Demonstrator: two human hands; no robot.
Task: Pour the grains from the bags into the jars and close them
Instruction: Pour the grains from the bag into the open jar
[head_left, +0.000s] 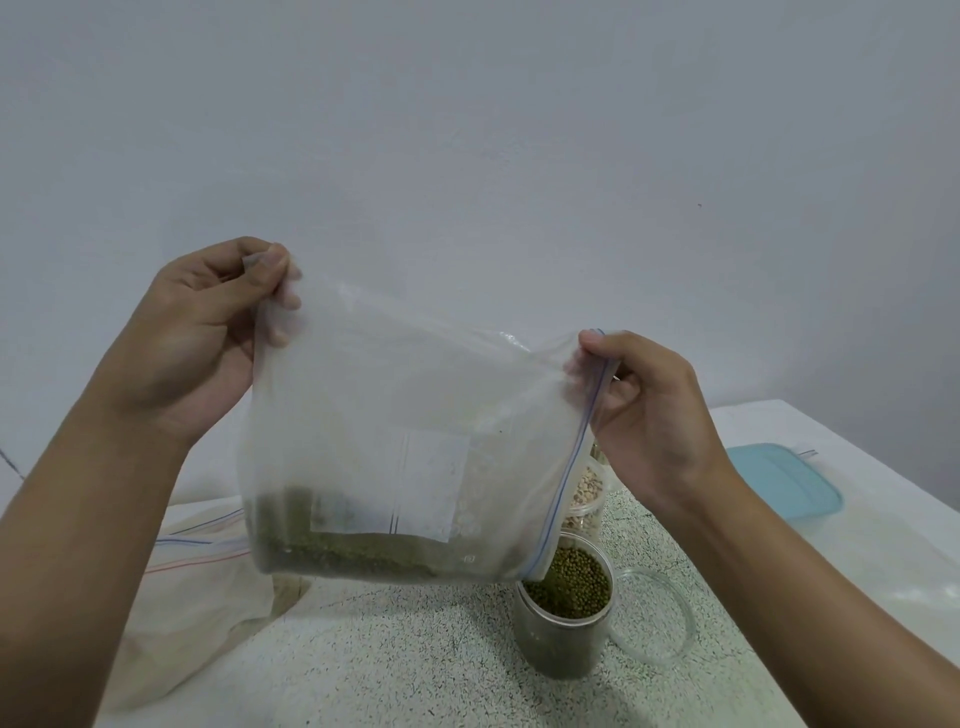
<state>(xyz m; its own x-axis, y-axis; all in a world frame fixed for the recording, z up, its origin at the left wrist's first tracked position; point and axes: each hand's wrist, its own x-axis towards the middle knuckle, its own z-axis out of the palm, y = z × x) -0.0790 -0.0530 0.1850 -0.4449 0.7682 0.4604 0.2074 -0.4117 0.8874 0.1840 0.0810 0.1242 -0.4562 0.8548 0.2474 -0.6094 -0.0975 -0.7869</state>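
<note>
I hold a clear zip bag (405, 415) tilted in the air, with green grains lying along its lower edge. My left hand (202, 332) pinches its upper left corner. My right hand (649, 410) pinches the zip edge at the right. The bag's lower right corner hangs just over an open clear jar (566, 618) nearly full of green grains. Behind it, partly hidden by the bag, stands a second jar (587, 499) holding pale beige grains.
A clear round lid (670, 639) lies on the speckled tabletop right of the green jar. Other zip bags (197, 587) lie flat at the left. A light blue container lid (784, 483) rests on a white surface at the right. A white wall stands behind.
</note>
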